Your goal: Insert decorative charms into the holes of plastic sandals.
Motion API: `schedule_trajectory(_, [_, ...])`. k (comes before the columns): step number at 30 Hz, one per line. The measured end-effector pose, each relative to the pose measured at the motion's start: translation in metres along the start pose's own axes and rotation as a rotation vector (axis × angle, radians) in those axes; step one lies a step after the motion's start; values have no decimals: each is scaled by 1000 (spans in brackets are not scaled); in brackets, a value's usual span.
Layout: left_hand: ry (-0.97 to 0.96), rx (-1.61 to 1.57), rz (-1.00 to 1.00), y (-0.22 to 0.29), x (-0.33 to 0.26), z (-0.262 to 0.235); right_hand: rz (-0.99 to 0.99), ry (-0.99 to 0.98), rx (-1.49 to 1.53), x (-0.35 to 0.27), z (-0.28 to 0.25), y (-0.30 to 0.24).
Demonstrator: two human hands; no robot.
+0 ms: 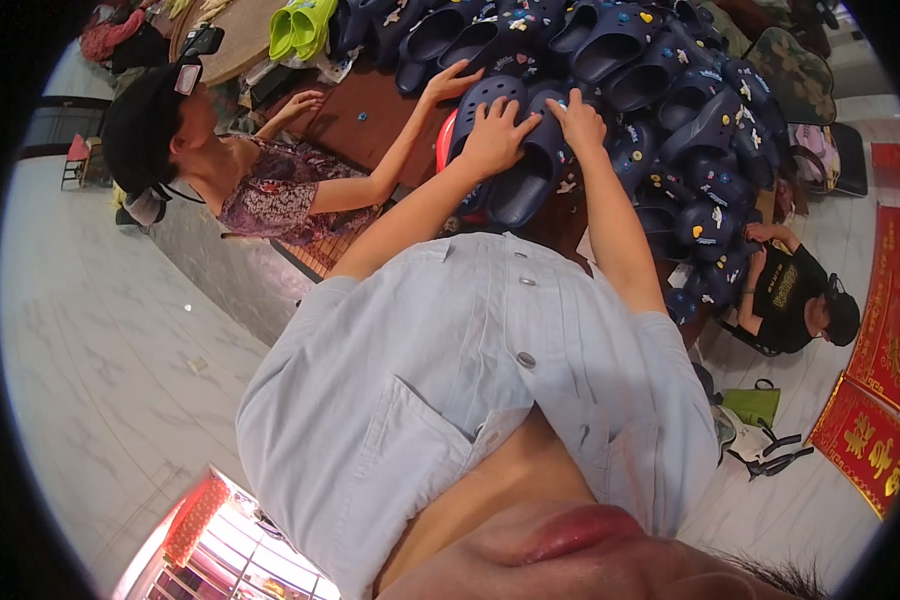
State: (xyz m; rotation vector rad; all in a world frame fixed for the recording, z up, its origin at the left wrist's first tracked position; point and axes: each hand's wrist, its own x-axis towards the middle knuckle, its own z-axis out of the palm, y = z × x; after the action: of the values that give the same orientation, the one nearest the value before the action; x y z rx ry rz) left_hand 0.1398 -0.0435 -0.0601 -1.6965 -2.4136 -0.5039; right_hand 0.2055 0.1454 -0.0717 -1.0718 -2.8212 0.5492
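Observation:
A pair of navy blue clogs sits side by side on the table in front of me. My left hand (pixel 495 142) rests on the left clog (pixel 467 105), its fingers spread over the holed toe. Beside it, my right hand (pixel 582 125) touches the upper part of the right clog (pixel 515 197), with thumb and forefinger apart. The remaining fingers of that hand are partly hidden. A red rounded thing (pixel 444 140) shows at the left clog's edge. Many more navy clogs (pixel 615 55) with small coloured charms are heaped just beyond and to the right of my hands.
On my left a person in a patterned top (pixel 270 190) reaches one hand toward the heap. Another person in black (pixel 795 295) is at the right end. Lime green clogs (pixel 300 28) stand at the far left of the brown table (pixel 355 125). A green bag (pixel 752 405) lies on the floor.

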Motion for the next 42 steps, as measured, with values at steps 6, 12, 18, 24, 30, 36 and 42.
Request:
schedule_trajectory(6, [57, 2, 0, 1, 2, 0, -215, 14, -138, 6, 5, -7])
schedule_trajectory(12, [81, -8, 0, 2, 3, 3, -105, 27, -79, 5, 4, 5])
schedule_trajectory(18, [73, -2, -10, -1, 1, 2, -127, 102, 328, -37, -25, 1])
schedule_trajectory(24, [54, -31, -33, -1, -2, -2, -329, 66, 584, -135, -50, -27])
schedule_trajectory(30, [50, -22, -12, -3, -3, -3, -453, -139, 347, -160, -17, -33])
schedule_trajectory(36, [49, -2, -24, -6, 2, -6, -487, -43, 367, -162, -22, -37])
schedule_trajectory(42, [65, 4, 4, -8, 0, -9, 97, 71, 534, -126, -41, -19])
